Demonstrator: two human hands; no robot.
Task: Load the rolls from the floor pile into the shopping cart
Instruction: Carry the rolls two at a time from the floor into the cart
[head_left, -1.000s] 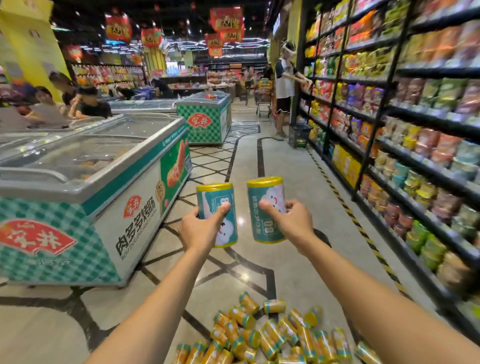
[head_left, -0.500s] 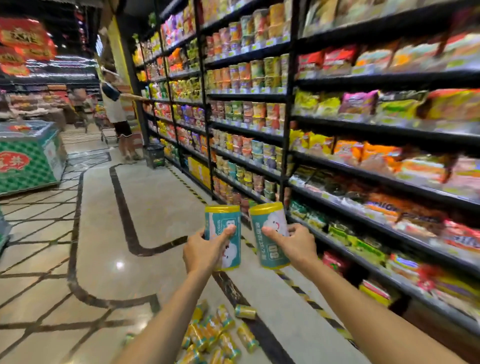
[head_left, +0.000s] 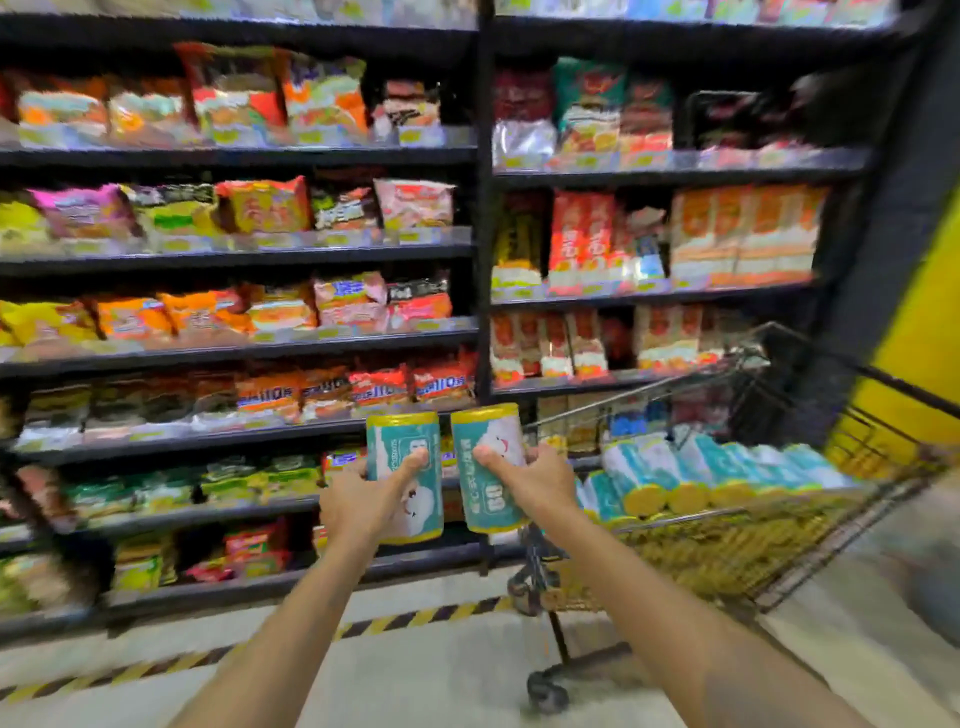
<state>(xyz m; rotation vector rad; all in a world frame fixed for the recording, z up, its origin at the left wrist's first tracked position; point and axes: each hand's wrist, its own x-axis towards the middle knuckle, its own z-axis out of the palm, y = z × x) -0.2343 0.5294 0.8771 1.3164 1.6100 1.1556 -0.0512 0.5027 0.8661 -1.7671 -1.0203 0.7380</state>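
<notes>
Rolls: left roll (head_left: 395, 441) and right roll (head_left: 488, 431) were upright, side by side, short of the cart.
Hands: left hand (head_left: 358, 499) and right hand (head_left: 530, 478) each gripped one, thumb across its front; likely for a paired drop.
Cart: shopping cart (head_left: 779, 501) stood right, stacked rolls (head_left: 727, 467) inside.

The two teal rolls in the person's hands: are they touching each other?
Apart. Head view: a strip of shelf shows between the teal yellow-capped roll in the left hand and the roll in the right hand.
</notes>
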